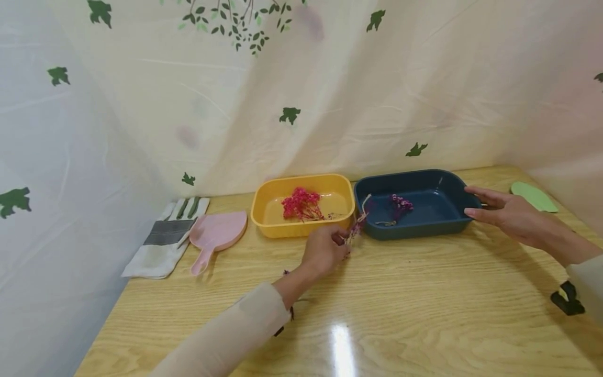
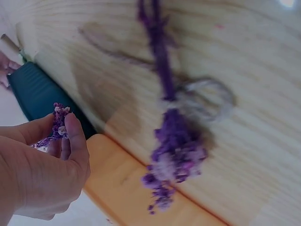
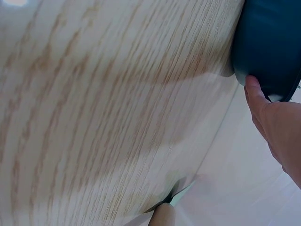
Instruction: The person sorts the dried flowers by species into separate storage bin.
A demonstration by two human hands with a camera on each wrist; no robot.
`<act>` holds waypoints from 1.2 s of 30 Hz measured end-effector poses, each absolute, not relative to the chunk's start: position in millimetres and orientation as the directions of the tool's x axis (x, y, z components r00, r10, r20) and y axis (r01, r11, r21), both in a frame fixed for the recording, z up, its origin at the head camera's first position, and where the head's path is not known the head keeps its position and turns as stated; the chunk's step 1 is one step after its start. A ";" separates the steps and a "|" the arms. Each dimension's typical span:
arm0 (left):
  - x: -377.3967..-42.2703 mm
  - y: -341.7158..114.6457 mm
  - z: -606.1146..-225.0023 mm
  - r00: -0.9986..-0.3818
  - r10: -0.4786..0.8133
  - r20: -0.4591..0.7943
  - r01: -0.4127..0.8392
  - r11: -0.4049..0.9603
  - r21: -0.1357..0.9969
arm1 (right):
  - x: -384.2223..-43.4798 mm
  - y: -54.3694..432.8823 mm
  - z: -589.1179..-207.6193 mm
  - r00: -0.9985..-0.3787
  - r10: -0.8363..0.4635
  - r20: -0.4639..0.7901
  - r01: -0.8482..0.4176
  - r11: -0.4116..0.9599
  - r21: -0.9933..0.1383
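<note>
My left hand (image 1: 325, 248) pinches a sprig of purple dried flowers (image 2: 60, 123) between thumb and fingers, over the gap between two trays. In the head view my right hand (image 1: 515, 214) holds the right end of the dark blue tray (image 1: 414, 230), thumb nearer me. Inside that tray lies a small purple bunch (image 1: 400, 205) with a twine tail. Bright pink dried flowers (image 1: 301, 203) lie in the yellow tray (image 1: 282, 231). Another purple bunch (image 2: 176, 141), tied with twine, rests on the table under my left wrist; the forearm mostly hides it in the head view.
At left sit a pink handled board or pan (image 1: 221, 230) and a white cloth with a grey stripe (image 1: 155, 256), bearing two dark green-ended tools (image 1: 188, 208). A light green piece (image 1: 534, 196) lies beyond my right hand. A printed curtain (image 1: 330, 104) hangs behind the trays.
</note>
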State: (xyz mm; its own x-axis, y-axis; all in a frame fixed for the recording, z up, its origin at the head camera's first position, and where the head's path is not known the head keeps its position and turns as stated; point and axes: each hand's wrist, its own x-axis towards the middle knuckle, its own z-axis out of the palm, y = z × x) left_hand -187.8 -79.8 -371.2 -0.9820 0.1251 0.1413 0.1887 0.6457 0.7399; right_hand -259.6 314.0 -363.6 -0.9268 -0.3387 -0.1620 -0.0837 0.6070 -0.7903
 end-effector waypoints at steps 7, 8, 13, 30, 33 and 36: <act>-188.2 -70.8 -349.3 -0.976 0.135 0.172 0.219 0.578 0.786 | -259.0 313.9 -363.1 -0.925 -0.343 -0.161 -0.080 0.592 -0.802; -188.7 -69.2 -345.8 -0.975 0.135 0.177 0.222 0.569 0.792 | -259.2 313.9 -363.1 -0.925 -0.343 -0.161 -0.081 0.593 -0.801; -193.8 -61.6 -331.8 -0.979 0.129 0.158 0.202 0.518 0.831 | -260.1 313.8 -362.4 -0.927 -0.339 -0.164 -0.077 0.597 -0.799; -226.3 -9.8 -299.7 -0.972 0.024 -0.232 -0.214 0.300 0.930 | -258.4 313.4 -362.6 -0.929 -0.332 -0.164 -0.071 0.595 -0.801; -232.1 -7.2 -298.0 -0.963 0.012 -0.268 -0.254 0.278 0.926 | -258.8 313.1 -362.8 -0.929 -0.332 -0.163 -0.070 0.590 -0.804; -236.9 -7.2 -298.4 -0.956 0.012 -0.294 -0.280 0.270 0.921 | -258.7 313.2 -363.1 -0.929 -0.333 -0.161 -0.071 0.588 -0.806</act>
State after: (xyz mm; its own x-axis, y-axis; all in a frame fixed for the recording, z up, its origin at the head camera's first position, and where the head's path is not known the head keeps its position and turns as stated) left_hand -236.9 -7.2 -298.4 -0.9557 0.0123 -0.2941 -0.2800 0.2705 0.9211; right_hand -258.7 313.2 -363.1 -0.9291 -0.3328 -0.1610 -0.0707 0.5875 -0.8061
